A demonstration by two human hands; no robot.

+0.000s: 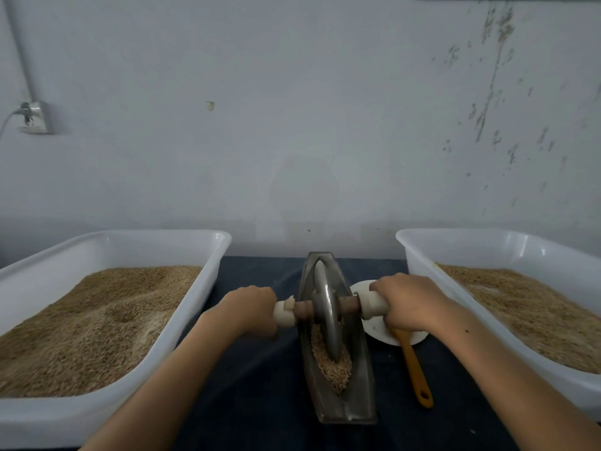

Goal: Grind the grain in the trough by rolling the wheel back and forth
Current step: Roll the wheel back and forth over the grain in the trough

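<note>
A narrow boat-shaped metal trough (357,402) lies lengthwise on the dark table in front of me. A metal grinding wheel (326,307) stands upright in it, about mid-length, on a wooden axle with white wrapped handle ends. My left hand (247,307) is closed around the left handle (284,315), and my right hand (409,301) is closed around the right handle (374,305). Pale crushed grain (331,362) lies in the trough on the near side of the wheel. The far part of the trough looks bare.
A white tub (208,252) full of grain stands at the left, and a second white tub (419,252) with grain at the right. A white plate (380,330) and an orange-handled utensil (414,369) lie just right of the trough. A wall rises behind the table.
</note>
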